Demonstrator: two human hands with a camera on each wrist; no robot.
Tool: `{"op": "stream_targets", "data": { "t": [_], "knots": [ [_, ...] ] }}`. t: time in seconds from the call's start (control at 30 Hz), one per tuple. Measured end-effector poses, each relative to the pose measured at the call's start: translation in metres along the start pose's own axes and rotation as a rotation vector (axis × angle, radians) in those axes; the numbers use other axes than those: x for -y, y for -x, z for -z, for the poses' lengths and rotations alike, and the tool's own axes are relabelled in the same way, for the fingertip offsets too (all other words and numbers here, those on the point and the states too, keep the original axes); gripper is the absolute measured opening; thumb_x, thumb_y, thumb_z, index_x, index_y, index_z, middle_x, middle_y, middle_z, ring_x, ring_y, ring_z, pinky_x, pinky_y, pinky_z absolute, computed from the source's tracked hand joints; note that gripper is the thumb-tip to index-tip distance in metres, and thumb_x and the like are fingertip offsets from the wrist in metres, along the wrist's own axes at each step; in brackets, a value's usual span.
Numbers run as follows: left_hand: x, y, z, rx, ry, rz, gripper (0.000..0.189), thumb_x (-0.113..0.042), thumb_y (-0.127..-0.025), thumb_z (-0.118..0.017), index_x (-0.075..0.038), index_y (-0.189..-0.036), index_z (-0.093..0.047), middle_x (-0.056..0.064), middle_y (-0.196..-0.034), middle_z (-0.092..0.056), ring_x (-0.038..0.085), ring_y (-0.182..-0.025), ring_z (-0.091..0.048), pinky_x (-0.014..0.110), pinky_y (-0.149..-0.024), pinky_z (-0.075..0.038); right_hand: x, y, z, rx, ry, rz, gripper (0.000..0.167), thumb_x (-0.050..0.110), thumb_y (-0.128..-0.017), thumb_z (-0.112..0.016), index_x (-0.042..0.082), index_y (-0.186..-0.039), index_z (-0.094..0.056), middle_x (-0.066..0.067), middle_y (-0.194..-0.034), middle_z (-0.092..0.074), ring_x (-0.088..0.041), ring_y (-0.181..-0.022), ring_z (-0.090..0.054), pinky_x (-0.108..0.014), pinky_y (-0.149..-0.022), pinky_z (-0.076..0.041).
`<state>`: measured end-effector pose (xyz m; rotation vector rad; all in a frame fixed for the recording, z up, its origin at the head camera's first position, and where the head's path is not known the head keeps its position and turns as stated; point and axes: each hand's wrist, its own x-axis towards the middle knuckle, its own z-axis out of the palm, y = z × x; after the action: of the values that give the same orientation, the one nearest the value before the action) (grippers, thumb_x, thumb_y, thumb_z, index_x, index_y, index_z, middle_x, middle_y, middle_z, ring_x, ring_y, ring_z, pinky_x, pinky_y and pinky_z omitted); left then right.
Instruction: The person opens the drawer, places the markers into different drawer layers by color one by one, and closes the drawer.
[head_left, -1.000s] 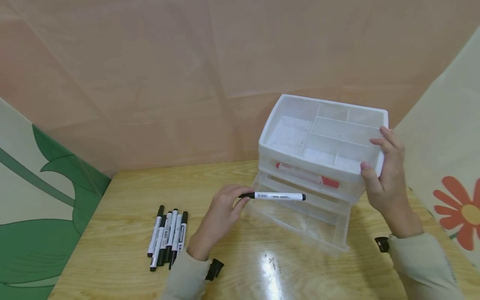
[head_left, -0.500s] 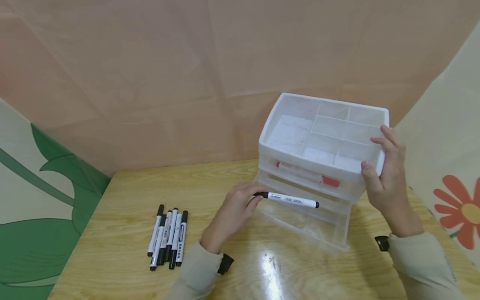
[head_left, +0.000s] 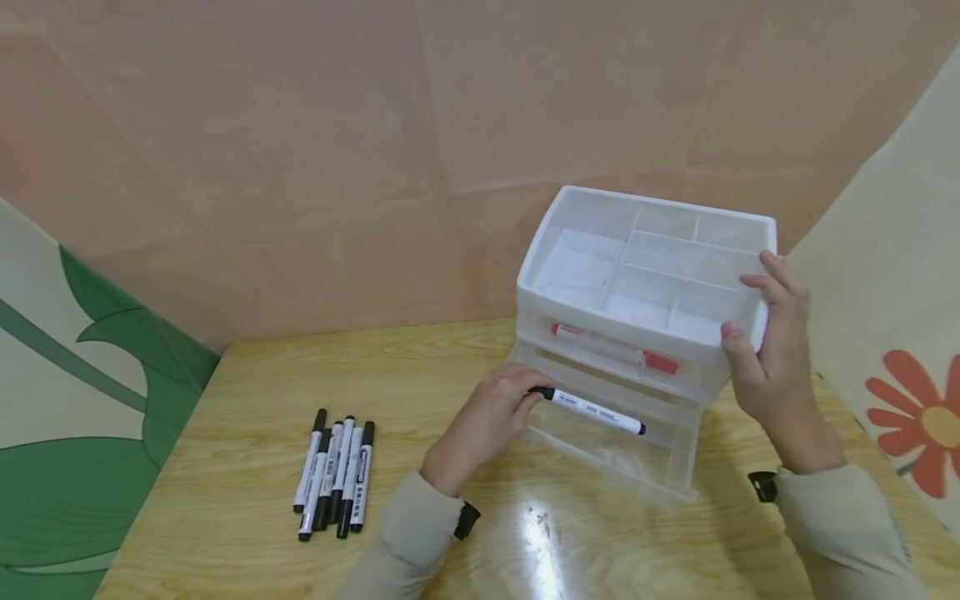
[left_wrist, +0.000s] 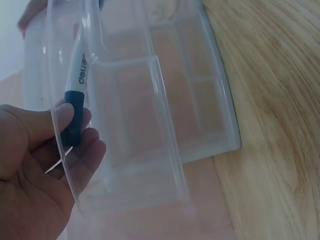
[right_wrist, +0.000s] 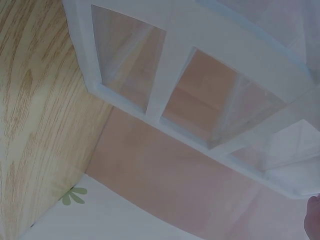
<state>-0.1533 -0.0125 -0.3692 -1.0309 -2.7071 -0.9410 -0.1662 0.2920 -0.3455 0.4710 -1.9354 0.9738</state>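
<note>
My left hand (head_left: 491, 417) pinches a white marker (head_left: 597, 411) by its black cap, holding it level over the pulled-out lower drawer (head_left: 622, 467). In the left wrist view the thumb and fingers grip the marker's dark cap (left_wrist: 74, 112), seen through the clear drawer wall. My right hand (head_left: 776, 350) holds the right rim of the white plastic drawer box (head_left: 637, 325), thumb in front and fingers on the top edge. A red-capped marker (head_left: 615, 348) lies in the upper drawer, which is pushed in. Only a fingertip (right_wrist: 312, 217) of the right hand shows in the right wrist view.
Several black-and-white markers (head_left: 333, 475) lie side by side on the wooden table (head_left: 247, 433), left of the left forearm. The box's top tray has divided compartments (head_left: 682, 258). A pinkish cloth backdrop (head_left: 337, 167) hangs behind, with a flower-printed panel (head_left: 900, 317) at the right.
My left hand has moved right and slightly down, bringing the marker over the open drawer, its far end now tilted lower. The right hand and the box stay put.
</note>
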Motion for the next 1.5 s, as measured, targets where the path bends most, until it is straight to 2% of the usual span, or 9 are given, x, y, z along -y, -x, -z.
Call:
{"op": "stream_targets", "data": {
  "t": [0.3,0.43,0.7,0.87,1.03,1.23,1.5],
  "knots": [
    [-0.001,-0.006,-0.007,0.053,-0.035,0.029,0.024,-0.010,-0.097,-0.061,-0.010,-0.120,-0.069,0.002,-0.122,-0.070,0.017,-0.119,-0.061,0.026,-0.105,-0.048,-0.003,0.000,0.000,0.008,0.004,0.004,0.065,0.039,-0.096,-0.049,-0.019,-0.124,-0.043,-0.032,-0.148,-0.034,-0.021,-0.146,-0.029,-0.022,-0.118,-0.023],
    [-0.002,-0.007,-0.008,0.067,-0.067,0.022,0.024,-0.011,-0.098,-0.061,-0.011,-0.120,-0.070,0.000,-0.123,-0.070,0.017,-0.118,-0.061,0.026,-0.104,-0.048,-0.002,0.000,0.001,0.002,-0.004,0.001,0.063,0.037,-0.095,-0.049,-0.020,-0.123,-0.042,-0.033,-0.148,-0.034,-0.023,-0.146,-0.029,-0.023,-0.119,-0.022],
    [-0.003,-0.011,-0.010,0.109,-0.096,0.054,0.024,-0.012,-0.097,-0.063,-0.015,-0.119,-0.071,-0.002,-0.120,-0.072,0.016,-0.117,-0.062,0.028,-0.105,-0.048,-0.015,0.004,0.005,0.043,0.021,-0.023,0.060,0.034,-0.094,-0.049,-0.015,-0.129,-0.042,-0.023,-0.154,-0.032,-0.023,-0.147,-0.028,-0.021,-0.115,-0.026],
    [-0.005,-0.012,-0.010,0.129,-0.063,0.101,0.024,-0.010,-0.096,-0.064,-0.014,-0.119,-0.072,0.000,-0.120,-0.072,0.018,-0.117,-0.061,0.031,-0.101,-0.052,-0.016,0.005,0.005,0.046,0.015,-0.028,0.058,0.031,-0.094,-0.049,-0.015,-0.129,-0.042,-0.025,-0.154,-0.032,-0.023,-0.147,-0.027,-0.019,-0.115,-0.025],
    [-0.007,-0.013,-0.012,0.134,-0.047,0.134,0.023,-0.010,-0.095,-0.065,-0.015,-0.116,-0.074,-0.001,-0.119,-0.072,0.019,-0.116,-0.062,0.031,-0.099,-0.053,-0.019,0.006,0.006,0.057,0.018,-0.030,0.059,0.032,-0.094,-0.050,-0.015,-0.130,-0.042,-0.022,-0.155,-0.031,-0.024,-0.148,-0.027,-0.023,-0.117,-0.025],
    [-0.009,-0.015,-0.013,0.123,-0.039,0.142,0.021,-0.007,-0.093,-0.067,-0.016,-0.110,-0.077,-0.003,-0.112,-0.075,0.014,-0.107,-0.065,0.025,-0.088,-0.055,-0.021,0.006,0.007,0.058,0.011,-0.027,0.062,0.035,-0.095,-0.051,-0.014,-0.131,-0.042,-0.016,-0.157,-0.031,-0.024,-0.147,-0.028,-0.021,-0.114,-0.028],
    [-0.009,-0.016,-0.014,0.133,-0.050,0.142,0.021,-0.006,-0.092,-0.068,-0.016,-0.108,-0.077,-0.004,-0.109,-0.075,0.008,-0.098,-0.066,0.018,-0.079,-0.052,-0.017,0.006,0.005,0.041,-0.004,-0.028,0.060,0.032,-0.094,-0.050,-0.016,-0.129,-0.041,-0.023,-0.154,-0.031,-0.023,-0.146,-0.028,-0.019,-0.114,-0.026]
  ]
}}
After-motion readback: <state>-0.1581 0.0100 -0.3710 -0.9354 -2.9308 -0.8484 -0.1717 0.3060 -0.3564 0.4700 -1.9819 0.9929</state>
